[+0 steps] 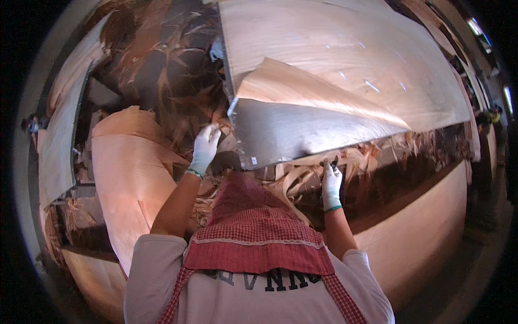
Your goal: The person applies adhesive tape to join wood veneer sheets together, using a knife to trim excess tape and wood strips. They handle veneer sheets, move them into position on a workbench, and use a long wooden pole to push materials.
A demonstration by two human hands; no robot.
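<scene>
Both hands wear white knitted gloves, the left hand (205,147) and the right hand (331,185) alike, each with a teal cuff band; a pale grey shirt (156,270) has pushed-up sleeves and dark lettering; a red checked apron (253,232) with checked straps covers the chest.

My metal table (291,135) carries a big sheet of thin wood veneer (345,59), which hangs over its near edge. Torn veneer scraps (345,162) pile below that edge.
</scene>
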